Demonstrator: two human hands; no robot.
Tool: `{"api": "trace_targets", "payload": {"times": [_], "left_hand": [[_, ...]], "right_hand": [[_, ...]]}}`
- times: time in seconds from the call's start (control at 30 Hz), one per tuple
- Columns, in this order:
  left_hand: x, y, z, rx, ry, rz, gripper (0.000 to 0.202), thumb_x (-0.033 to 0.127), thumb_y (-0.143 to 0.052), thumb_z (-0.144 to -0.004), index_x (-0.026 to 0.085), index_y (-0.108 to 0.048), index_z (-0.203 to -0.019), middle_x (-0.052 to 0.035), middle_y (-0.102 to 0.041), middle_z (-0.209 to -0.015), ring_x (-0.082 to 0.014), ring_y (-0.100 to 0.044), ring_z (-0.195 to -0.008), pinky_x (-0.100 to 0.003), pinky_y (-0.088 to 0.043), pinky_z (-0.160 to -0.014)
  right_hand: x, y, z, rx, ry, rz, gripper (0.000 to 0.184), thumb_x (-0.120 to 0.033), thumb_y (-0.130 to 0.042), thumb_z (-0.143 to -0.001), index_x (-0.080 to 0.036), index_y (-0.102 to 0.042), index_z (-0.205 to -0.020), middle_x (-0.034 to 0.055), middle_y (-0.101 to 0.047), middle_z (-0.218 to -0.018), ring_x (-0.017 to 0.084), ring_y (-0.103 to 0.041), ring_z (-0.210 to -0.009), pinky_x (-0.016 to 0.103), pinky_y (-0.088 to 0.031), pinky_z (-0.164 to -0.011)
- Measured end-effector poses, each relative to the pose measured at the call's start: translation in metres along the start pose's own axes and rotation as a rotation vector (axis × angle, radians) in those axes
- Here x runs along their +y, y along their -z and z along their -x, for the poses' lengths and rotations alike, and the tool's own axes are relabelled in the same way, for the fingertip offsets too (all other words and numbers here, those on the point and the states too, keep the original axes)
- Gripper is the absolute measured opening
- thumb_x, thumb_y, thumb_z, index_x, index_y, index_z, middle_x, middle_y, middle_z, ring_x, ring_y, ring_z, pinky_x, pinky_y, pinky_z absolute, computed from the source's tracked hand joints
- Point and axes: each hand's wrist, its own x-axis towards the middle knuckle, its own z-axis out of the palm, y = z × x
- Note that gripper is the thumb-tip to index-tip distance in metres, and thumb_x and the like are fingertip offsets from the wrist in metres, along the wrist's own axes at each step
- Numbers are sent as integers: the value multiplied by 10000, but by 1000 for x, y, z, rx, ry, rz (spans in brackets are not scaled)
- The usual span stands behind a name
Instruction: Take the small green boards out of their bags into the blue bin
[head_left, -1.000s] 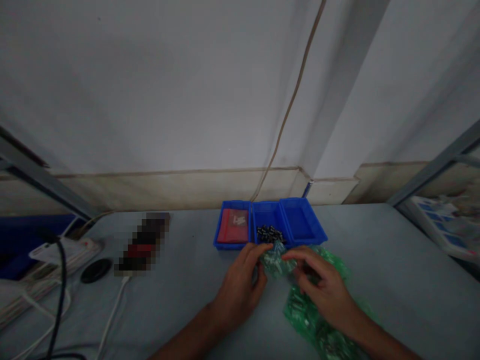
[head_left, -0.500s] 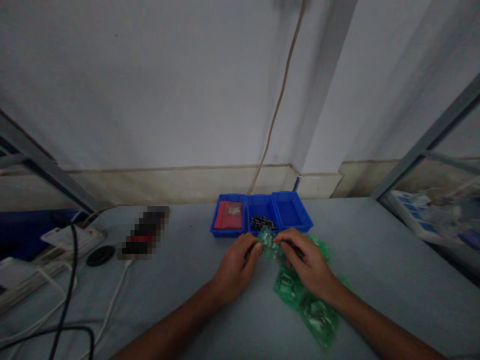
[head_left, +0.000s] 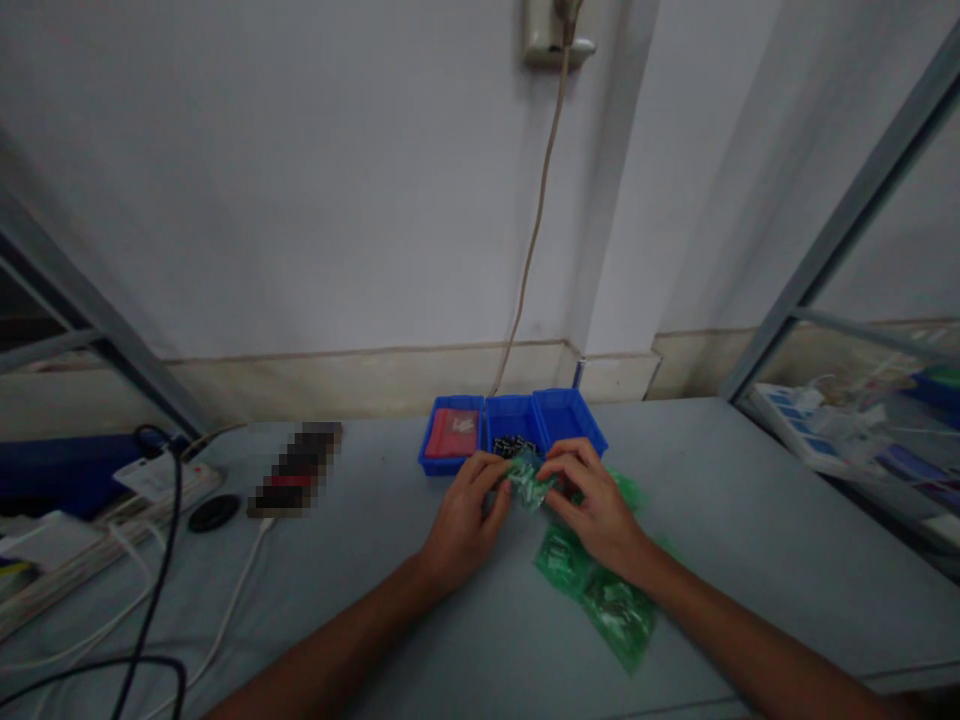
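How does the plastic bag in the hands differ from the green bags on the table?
The held bag is pinched between the left hand and right hand; the green bags lie on the table. The held bag looks paler, the green bags more vivid. Both look translucent.

The head-worn camera looks forward and down on both hands (head_left: 463, 522).

Plastic packet (head_left: 531, 482) is clear, green-tinted; bubble-like pouches (head_left: 619, 608) translucent green. Bins (head_left: 568, 418) plain blue. Flat packet (head_left: 451, 434) pinkish red, small parts (head_left: 513, 446) black with silvery bits. Tabletop (head_left: 750, 530) grey-blue, disc (head_left: 214, 513) black, wall (head_left: 337, 200) pale grey, skirting (head_left: 360, 381) cream with brown top line.
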Motion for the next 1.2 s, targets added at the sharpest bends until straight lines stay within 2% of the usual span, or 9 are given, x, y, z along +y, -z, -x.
{"api": "trace_targets", "payload": {"times": [0.1, 0.17, 0.3, 0.43, 0.57, 0.73, 0.87, 1.0, 1.2], "left_hand": [[-2, 0, 3, -5, 0, 11, 335, 101, -527, -996, 219, -606, -1300, -100, -651, -1193, -222, -644, -1078, -374, -560, -957], [-2, -1, 5, -26, 11, 24, 420, 57, -509, -964, 226, -563, -1344, -91, -648, -1172, -204, -642, -1007, -362, -561, -925], [-1, -4, 5, -26, 61, 18, 479, 129, -567, -993, 251, -474, -1446, -84, -628, -1195, -182, -624, -927, -336, -563, -850], [-1, -6, 3, -21, 29, -49, 624, 85, -555, -979, 320, -419, -1541, -114, -511, -1412, -208, -623, -1099, -374, -584, -915], [-3, -4, 2, -23, -55, -91, 540, 77, -587, -966, 305, -519, -1451, -113, -512, -1437, -259, -562, -1317, -472, -532, -1094], [-6, 2, 4, -81, -62, -97, 366, 210, -655, -1000, 266, -585, -1354, -111, -592, -1366, -260, -596, -1275, -460, -524, -1108], [-1, 2, 4, -96, -140, -99, 199, 245, -553, -1062, 227, -635, -1242, -109, -651, -1248, -244, -635, -1169, -413, -553, -1020], [5, 1, 4, -84, -90, -98, 214, 270, -457, -1103, 210, -633, -1209, -97, -695, -1144, -228, -655, -1068, -381, -560, -951], [2, 0, 4, -49, 11, -124, 276, 341, -413, -1120, 210, -603, -969, -47, -656, -909, -207, -623, -853, -348, -544, -799]], "right_hand": [[-3, 0, -1, -21, -66, -88, 50, -259, -653, -1004, -229, -694, -1005, 76, -667, -1166, 204, -653, -933, 299, -528, -752], [-2, -2, -1, -36, -210, -185, 198, -382, -627, -1035, -222, -636, -920, 29, -682, -915, 157, -599, -674, 261, -488, -579], [3, -6, -2, -65, -335, -342, 323, -517, -605, -1034, -225, -581, -899, -30, -600, -739, 122, -516, -522, 236, -425, -468], [4, -7, -2, -128, -382, -465, 331, -532, -629, -1005, -239, -556, -868, -43, -575, -679, 145, -572, -546, 246, -476, -492], [2, -7, -4, -157, -441, -557, 305, -499, -651, -970, -241, -560, -836, -41, -594, -639, 157, -592, -545, 247, -491, -482], [3, -8, -7, -130, -520, -638, 348, -519, -658, -928, -230, -551, -765, -67, -524, -563, 119, -480, -424, 218, -386, -382], [4, -9, -8, -119, -475, -598, 403, -564, -616, -975, -210, -588, -785, -74, -510, -515, 97, -432, -387, 204, -328, -375], [2, -10, -7, -105, -432, -543, 468, -643, -530, -1022, -210, -609, -864, -78, -498, -537, 96, -408, -381, 206, -322, -360], [-1, -7, -2, -46, -308, -421, 267, -499, -665, -1002, -270, -564, -1095, -89, -486, -648, 108, -464, -447, 208, -362, -409]]}}
